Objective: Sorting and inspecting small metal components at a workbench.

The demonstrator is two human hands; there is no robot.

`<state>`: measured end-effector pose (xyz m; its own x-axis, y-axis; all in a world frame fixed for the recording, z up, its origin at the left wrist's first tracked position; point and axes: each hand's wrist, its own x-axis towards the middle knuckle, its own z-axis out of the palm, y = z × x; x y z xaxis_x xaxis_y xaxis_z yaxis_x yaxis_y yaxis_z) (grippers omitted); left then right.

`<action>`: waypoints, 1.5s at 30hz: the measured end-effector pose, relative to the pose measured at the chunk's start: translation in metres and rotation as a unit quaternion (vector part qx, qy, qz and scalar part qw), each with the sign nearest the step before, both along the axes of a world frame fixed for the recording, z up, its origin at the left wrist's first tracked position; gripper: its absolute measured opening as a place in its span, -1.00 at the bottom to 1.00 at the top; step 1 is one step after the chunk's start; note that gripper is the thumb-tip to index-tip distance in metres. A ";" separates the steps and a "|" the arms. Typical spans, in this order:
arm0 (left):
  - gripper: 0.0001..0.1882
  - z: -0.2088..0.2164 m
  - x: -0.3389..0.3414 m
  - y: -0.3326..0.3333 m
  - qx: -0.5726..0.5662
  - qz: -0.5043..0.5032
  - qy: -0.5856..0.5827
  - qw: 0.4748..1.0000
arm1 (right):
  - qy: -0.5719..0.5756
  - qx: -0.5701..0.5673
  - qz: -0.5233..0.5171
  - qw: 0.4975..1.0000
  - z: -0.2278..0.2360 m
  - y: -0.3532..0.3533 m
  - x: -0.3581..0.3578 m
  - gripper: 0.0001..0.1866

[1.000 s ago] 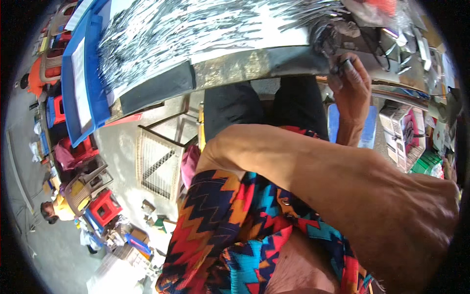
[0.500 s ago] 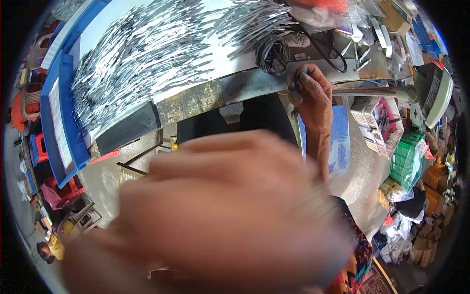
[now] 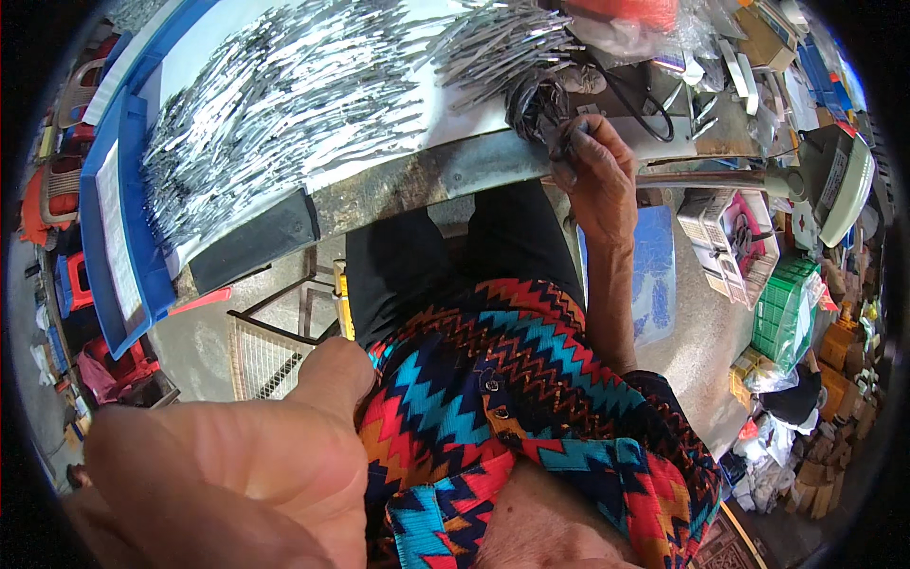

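My left hand (image 3: pixel 237 465) is raised close to the camera at the lower left, large and partly cut off by the picture's edge; its fingers are not clearly shown. At the table's near edge, my right hand (image 3: pixel 607 171) has its darkened fingertips pinched together. Whatever lies between them, if anything, is too small to make out. Just beyond those fingertips is a bunched black plastic bag (image 3: pixel 537 106), partly hidden by them. Many thin, shiny metal strips (image 3: pixel 294 104) lie spread over the white tabletop, with a denser heap of strips (image 3: pixel 502 47) behind the bag.
A blue tray (image 3: pixel 121 228) borders the table's left side, and a black flat piece (image 3: pixel 256 245) sits at the front left. Rightward are a black cable (image 3: pixel 654 119), a lamp head (image 3: pixel 844 180) on its arm, a white basket (image 3: pixel 725 237) and a green crate (image 3: pixel 787 308).
My left hand has swung from the middle of the view to the lower left, uncovering my patterned shirt and lap. My right hand has shifted slightly, its fingertips now against the black bag.
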<state>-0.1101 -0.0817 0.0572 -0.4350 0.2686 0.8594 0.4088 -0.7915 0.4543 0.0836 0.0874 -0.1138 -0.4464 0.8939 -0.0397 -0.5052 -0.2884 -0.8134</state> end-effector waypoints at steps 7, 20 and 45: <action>-0.78 0.006 0.006 0.004 0.020 0.048 0.041 0.998 | -0.040 0.013 -0.027 0.999 0.000 0.002 0.001 -0.91; -0.75 -0.016 0.001 0.012 0.029 -0.049 0.033 0.998 | -0.073 0.025 -0.058 0.995 -0.001 0.021 0.009 -0.91; -0.66 -0.187 -0.008 0.216 -0.489 0.262 0.420 0.718 | -0.269 0.234 -0.216 0.909 -0.036 0.045 0.002 -0.89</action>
